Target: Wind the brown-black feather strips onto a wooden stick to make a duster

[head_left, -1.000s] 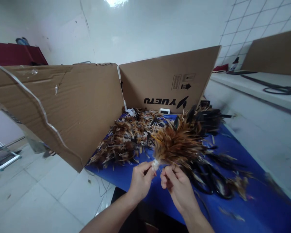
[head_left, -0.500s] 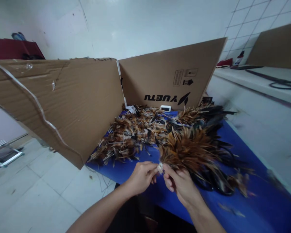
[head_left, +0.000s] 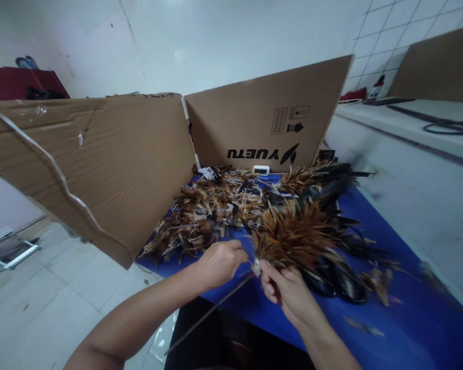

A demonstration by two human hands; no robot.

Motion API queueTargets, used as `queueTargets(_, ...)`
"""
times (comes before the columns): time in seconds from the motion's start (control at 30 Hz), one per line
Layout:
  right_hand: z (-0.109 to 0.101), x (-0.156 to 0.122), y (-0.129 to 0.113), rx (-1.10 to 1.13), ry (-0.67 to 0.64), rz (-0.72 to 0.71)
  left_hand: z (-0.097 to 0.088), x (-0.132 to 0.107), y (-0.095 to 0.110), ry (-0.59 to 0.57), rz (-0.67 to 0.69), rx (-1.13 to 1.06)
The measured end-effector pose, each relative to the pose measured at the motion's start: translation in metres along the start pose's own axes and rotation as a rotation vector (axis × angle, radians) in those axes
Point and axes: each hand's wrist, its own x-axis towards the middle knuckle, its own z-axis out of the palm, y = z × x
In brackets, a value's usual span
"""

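Observation:
My right hand [head_left: 287,293] pinches the white base of a brown feather bundle [head_left: 297,236], which fans away from me over the blue table [head_left: 401,324]. My left hand [head_left: 219,262] is closed beside that base, fingers curled on a thin dark stick [head_left: 208,313] that slants down toward my lap. A heap of loose brown and black feathers [head_left: 212,210] lies just beyond both hands.
A folded cardboard screen [head_left: 111,159] printed YUETU stands along the table's left and far sides. Long black feathers [head_left: 343,277] lie to the right of the bundle. A white counter [head_left: 412,133] with a black cable runs at the right; tiled floor lies to the left.
My left hand has left the bundle's white base and drawn slightly left. A thin dark stick now shows under it. The right hand keeps its grip on the bundle.

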Motion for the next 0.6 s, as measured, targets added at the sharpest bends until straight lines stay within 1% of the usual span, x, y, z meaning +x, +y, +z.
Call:
queueTargets(0.07, 0.001, 0.001, 0.000, 0.012, 0.022, -0.015, -0.007, 0.004, 0.006, 0.053, -0.048, 0.052)
queueTargets(0.13, 0.004, 0.001, 0.000, 0.039, 0.072, -0.029, -0.011, 0.007, 0.015, 0.094, -0.116, 0.066)
queueTargets(0.2, 0.006, 0.003, 0.000, 0.066, 0.126, -0.039, -0.010, 0.009, 0.026, 0.086, -0.159, 0.023)
queueTargets(0.27, 0.007, 0.005, 0.000, 0.090, 0.153, -0.046, -0.004, 0.008, 0.039, 0.084, -0.195, -0.056)
queueTargets(0.33, 0.005, 0.008, 0.000, 0.121, 0.165, -0.046, 0.010, 0.005, 0.052, 0.133, -0.241, -0.123)
queueTargets(0.37, 0.004, 0.009, 0.000, 0.133, 0.170, -0.044, 0.019, 0.002, 0.058, 0.179, -0.264, -0.127)
queueTargets(0.43, 0.000, 0.012, -0.002, 0.133, 0.171, -0.052, 0.041, -0.004, 0.068, 0.271, -0.261, -0.081)
queueTargets(0.53, -0.004, 0.012, -0.006, 0.134, 0.148, -0.103, 0.077, -0.010, 0.072, 0.437, -0.255, 0.079)
queueTargets(0.6, -0.005, 0.010, -0.009, 0.168, 0.128, -0.120, 0.098, -0.010, 0.069, 0.494, -0.215, 0.138)
